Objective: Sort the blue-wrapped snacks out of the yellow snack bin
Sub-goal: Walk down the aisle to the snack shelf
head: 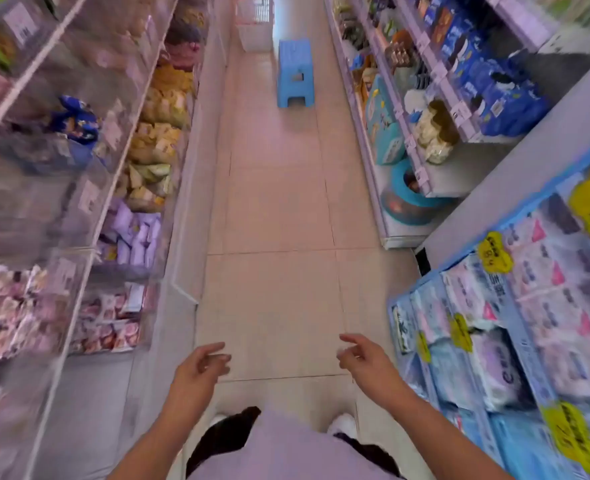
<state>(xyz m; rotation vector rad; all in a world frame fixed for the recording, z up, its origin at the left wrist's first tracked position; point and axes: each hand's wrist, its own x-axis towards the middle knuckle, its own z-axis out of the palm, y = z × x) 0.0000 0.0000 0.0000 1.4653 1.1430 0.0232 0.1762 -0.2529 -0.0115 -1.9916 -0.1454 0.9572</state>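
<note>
Much of the left side is smeared by motion blur, so the clear bin fronts and their price labels cannot be read. The near-left bins are cut off by the frame edge, and their pink-wrapped contents are hard to make out. The yellow snack bins are seen midway along the left shelving, filled with yellow packets; whether any blue wrapper lies among them cannot be told. A cluster of blue-wrapped snacks is visible in a bin on the higher tier, to the left of the yellow ones, partly veiled by the clear plastic. On the right, pale blue packs are cropped by the frame, and yellow tags hide parts of them.

The left hand is held over the floor tiles, fingers loosely curled and apart, with nothing gripped and nothing touched. The right hand is held likewise, fingers relaxed and slightly spread, holding nothing. Both are well apart from the bins. A blue stool is seen far down the aisle, with a white basket beyond it.
</note>
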